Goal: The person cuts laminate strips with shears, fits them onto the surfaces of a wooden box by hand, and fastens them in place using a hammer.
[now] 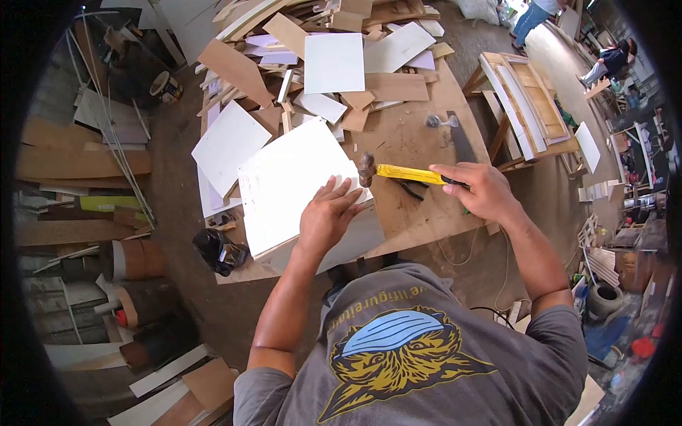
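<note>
A box with a white top panel [284,184] stands at the near left part of the wooden table [415,220]. Resting on that panel near its right edge is my left hand [330,213], palm down with the fingers spread. My right hand [479,188] grips the handle end of a yellow-handled hammer [408,172]. The hammer's rusty head is just beyond my left fingertips, at the box's right corner; whether it touches the box cannot be made out. A dark tool [410,189] lies on the table, partly below the hammer handle.
White and brown board pieces [334,64] are heaped at the table's far side. A black plastic bag [219,252] sits at the near left corner. Right of the table stands a wooden frame [529,106] on supports. Two people are in the background at upper right.
</note>
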`<state>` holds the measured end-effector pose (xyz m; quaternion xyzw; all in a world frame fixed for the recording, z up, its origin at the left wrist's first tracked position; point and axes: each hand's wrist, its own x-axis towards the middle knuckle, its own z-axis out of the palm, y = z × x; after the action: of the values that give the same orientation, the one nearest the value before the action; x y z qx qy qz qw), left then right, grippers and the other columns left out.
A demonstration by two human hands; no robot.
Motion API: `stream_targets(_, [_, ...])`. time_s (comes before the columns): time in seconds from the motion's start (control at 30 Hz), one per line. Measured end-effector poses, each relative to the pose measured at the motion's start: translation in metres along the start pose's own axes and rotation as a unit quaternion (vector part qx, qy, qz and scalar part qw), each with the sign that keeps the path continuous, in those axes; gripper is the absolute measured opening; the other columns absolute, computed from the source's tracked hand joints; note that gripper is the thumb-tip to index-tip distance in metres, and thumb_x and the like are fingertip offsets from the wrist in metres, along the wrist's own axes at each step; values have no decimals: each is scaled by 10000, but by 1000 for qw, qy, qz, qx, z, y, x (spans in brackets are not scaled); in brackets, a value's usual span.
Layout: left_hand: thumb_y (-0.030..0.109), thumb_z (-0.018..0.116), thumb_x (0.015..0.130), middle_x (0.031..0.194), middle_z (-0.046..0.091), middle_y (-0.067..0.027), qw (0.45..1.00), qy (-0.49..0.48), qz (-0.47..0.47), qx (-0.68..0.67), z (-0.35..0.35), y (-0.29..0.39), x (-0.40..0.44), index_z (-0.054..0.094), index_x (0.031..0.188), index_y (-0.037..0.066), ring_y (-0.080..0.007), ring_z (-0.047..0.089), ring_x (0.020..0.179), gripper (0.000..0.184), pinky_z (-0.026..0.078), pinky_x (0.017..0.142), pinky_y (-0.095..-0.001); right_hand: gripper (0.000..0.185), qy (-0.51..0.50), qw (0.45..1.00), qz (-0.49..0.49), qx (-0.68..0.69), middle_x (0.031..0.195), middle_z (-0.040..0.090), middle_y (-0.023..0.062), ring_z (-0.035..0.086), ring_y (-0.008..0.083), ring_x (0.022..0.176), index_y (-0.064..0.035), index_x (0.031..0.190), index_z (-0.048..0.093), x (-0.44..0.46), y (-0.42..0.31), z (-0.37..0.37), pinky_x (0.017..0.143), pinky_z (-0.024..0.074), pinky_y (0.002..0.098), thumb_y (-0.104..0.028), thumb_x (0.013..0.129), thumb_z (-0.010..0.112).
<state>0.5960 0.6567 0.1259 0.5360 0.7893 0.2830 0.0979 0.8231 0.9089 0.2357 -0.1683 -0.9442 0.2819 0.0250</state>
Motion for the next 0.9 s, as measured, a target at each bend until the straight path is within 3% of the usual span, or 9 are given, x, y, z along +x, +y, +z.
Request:
stream_targets(0.23, [298, 767, 948, 1406, 679, -129, 998, 40, 12, 39, 5, 4, -4, 737, 1293, 107, -413, 583, 1362, 395, 525, 1065, -463, 451, -14, 999, -10, -50, 964, 724, 118, 696, 333, 883, -223, 1403, 685, -1, -18, -8, 805, 549, 439, -200, 953, 708])
stream_targets(0.67, [293, 759, 949, 1401, 682, -140, 996, 62, 26, 59, 11, 1, -6, 736, 1292, 95, -406, 601, 1341, 396, 517, 1074, -454, 449, -36, 994, 11, -107, 949, 718, 97, 699, 322, 891, -272, 1420, 671, 2, -28, -12, 769, 554, 442, -241, 973, 689])
stream_targets(0.87, [286, 766, 942, 1381, 695, -134, 995, 74, 33, 62, 11, 1, -6, 748, 1261, 77, -400, 612, 1330, 382, 527, 1064, -453, 446, 3, 994, -26, -102, 983, 725, 87, 706, 308, 877, -277, 1425, 666, -2, -24, -3, 754, 571, 420, -243, 981, 681])
stream_targets(0.9, [289, 767, 941, 1380, 696, -132, 995, 73, 33, 63, 11, 1, -7, 749, 1261, 78, -399, 613, 1329, 384, 529, 1062, -453, 459, 2, 994, -31, -106, 924, 688, 86, 682, 294, 827, -258, 1431, 664, -2, -22, -1, 725, 554, 410, -224, 974, 687])
